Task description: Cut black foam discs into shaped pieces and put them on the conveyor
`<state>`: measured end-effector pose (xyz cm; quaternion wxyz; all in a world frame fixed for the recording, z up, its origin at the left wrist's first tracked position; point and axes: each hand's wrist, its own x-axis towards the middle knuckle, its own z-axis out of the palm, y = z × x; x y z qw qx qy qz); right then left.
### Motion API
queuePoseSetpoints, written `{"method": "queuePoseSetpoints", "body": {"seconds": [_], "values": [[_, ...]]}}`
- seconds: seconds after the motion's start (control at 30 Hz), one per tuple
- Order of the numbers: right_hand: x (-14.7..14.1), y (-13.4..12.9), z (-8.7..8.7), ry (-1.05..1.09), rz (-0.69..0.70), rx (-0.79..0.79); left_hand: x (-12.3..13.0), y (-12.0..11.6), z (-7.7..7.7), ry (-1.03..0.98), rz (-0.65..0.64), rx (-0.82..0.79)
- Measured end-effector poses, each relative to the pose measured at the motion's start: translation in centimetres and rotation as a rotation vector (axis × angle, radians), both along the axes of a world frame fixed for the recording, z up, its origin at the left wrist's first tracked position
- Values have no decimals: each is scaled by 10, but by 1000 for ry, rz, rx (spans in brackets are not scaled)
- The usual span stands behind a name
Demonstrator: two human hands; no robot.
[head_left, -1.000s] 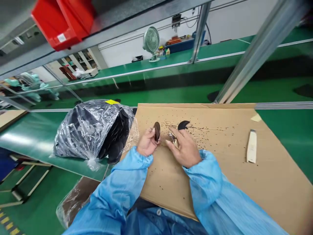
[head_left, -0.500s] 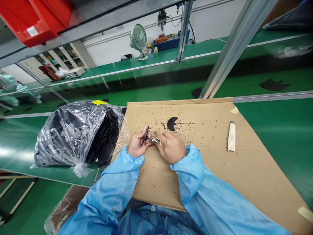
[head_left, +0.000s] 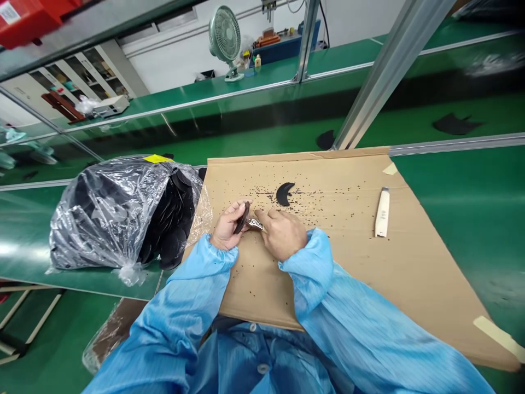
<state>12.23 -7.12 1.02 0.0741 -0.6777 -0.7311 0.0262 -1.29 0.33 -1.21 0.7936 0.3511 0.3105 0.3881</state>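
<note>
My left hand [head_left: 225, 227] grips a thin black curved piece [head_left: 243, 218] on edge, fingers closed round its side. In my right hand [head_left: 285, 234] are small silver metal nippers [head_left: 255, 224], their jaws up against the piece's right edge. My right palm hides the handles. Beyond the hands, a black crescent-shaped piece [head_left: 283, 194] lies on the cardboard sheet [head_left: 328, 284]. Many tiny dark bits are scattered around it.
To the left, a clear plastic bag [head_left: 102, 219] spills black flat pieces [head_left: 172, 249]. A cream-coloured slim tool [head_left: 382, 212] lies on the cardboard's right side. A metal post [head_left: 381, 76] rises behind the sheet. Farther back stands a green fan [head_left: 225, 35].
The view has tilted down slightly. The black piece in my left hand has turned to show more of its broad face, and the nippers stay at its edge.
</note>
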Motion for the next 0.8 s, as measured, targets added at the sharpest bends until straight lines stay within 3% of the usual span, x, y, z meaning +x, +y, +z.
{"method": "queuePoseSetpoints", "body": {"seconds": [0.27, 0.4, 0.53, 0.67, 0.8], "values": [[-5, -1, 0, 2, -37, -31, 1, -1, -3, 24, 32, 9], [-3, -2, -3, 120, -49, -27, 3, -2, -3, -21, 54, -21], [15, 4, -15, 316, -169, 173, 7, -1, -1, -99, 126, -119], [38, 18, -28, 356, -332, 343, 9, -1, -1, -112, 260, -159], [48, 21, -34, 447, -330, 430, 8, 1, -7, -141, 204, -82]]}}
